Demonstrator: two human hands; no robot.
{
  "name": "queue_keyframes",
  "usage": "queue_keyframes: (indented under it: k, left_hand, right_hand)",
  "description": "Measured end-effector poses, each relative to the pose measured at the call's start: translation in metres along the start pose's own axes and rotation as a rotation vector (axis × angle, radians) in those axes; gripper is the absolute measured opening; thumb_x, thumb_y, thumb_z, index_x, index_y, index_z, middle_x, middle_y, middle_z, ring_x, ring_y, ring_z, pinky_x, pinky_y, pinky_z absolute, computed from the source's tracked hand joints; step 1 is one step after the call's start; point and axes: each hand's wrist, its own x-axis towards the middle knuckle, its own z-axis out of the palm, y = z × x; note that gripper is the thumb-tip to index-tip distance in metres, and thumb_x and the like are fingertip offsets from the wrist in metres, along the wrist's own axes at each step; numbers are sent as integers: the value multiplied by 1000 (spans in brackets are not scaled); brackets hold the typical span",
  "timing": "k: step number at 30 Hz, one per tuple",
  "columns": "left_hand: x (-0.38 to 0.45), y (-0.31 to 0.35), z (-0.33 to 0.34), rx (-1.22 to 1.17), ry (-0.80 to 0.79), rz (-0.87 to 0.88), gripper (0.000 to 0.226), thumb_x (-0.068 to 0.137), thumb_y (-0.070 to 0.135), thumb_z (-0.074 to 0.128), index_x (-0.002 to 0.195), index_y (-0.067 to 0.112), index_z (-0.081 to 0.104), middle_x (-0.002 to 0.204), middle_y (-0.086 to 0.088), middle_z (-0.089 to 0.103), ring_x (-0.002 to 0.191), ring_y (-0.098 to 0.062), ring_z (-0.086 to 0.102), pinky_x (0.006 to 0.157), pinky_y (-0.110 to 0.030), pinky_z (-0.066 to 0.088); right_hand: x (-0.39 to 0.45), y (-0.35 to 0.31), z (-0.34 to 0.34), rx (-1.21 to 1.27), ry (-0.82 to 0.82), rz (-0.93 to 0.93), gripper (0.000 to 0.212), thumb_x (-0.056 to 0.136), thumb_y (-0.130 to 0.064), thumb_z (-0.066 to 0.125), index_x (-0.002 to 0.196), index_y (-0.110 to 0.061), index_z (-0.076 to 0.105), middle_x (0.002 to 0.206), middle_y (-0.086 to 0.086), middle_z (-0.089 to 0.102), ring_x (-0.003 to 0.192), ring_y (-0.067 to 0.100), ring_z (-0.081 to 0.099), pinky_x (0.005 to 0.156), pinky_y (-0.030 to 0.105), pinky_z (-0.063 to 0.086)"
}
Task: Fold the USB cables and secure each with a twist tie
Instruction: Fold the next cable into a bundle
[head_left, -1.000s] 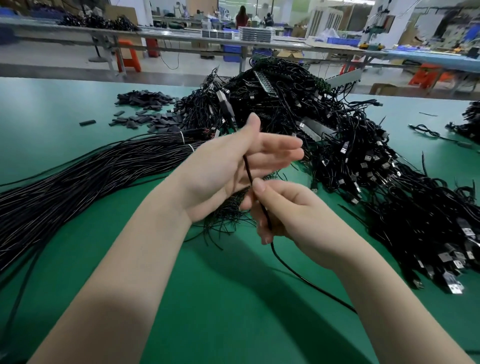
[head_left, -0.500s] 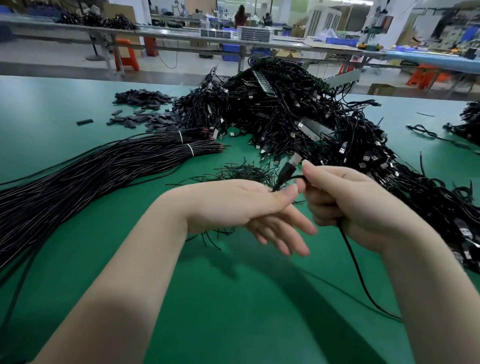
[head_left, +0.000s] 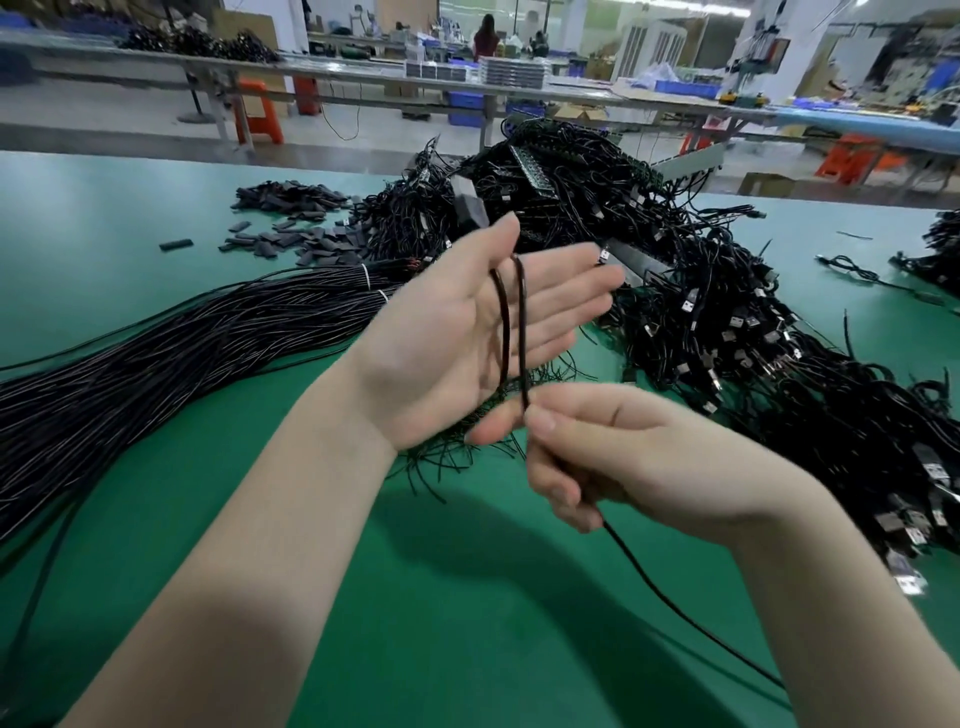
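Left hand: fingers spread, palm up, cable looped across it. Right hand: pinching the same cable (tail trailing over the green surface).

I am finding no text, label, brand, number or sign that can be read anywhere here; any print on the far benches is too blurred to make out.
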Motion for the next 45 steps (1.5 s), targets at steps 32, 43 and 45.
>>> queue_keyframes:
  k: [32,43,45]
  left_hand:
    - [-10,-3,4,626,-482,-472,55,101,50,27,102,18,72,85,2,76,79,-12,72,69,-21,50]
    - [4,-7,2,-44,95,30,51,105,42,23,125,11,59,121,-4,70,114,-13,65,89,-22,54]
    - [1,-5,5,-36,15,55,51,104,41,24,122,12,61,119,-4,71,114,-15,65,91,-23,53]
  right_hand:
    - [-1,11,-31,-390,559,73,54,63,-69,69,57,-19,48,54,-6,32,51,11,24,47,25,19]
    - [2,-6,0,-168,299,-44,35,91,-46,49,78,-20,69,52,-7,44,47,11,39,48,21,34]
    - [8,0,1,-175,381,8,41,80,-55,50,61,-22,63,47,-8,38,45,11,32,48,24,28]
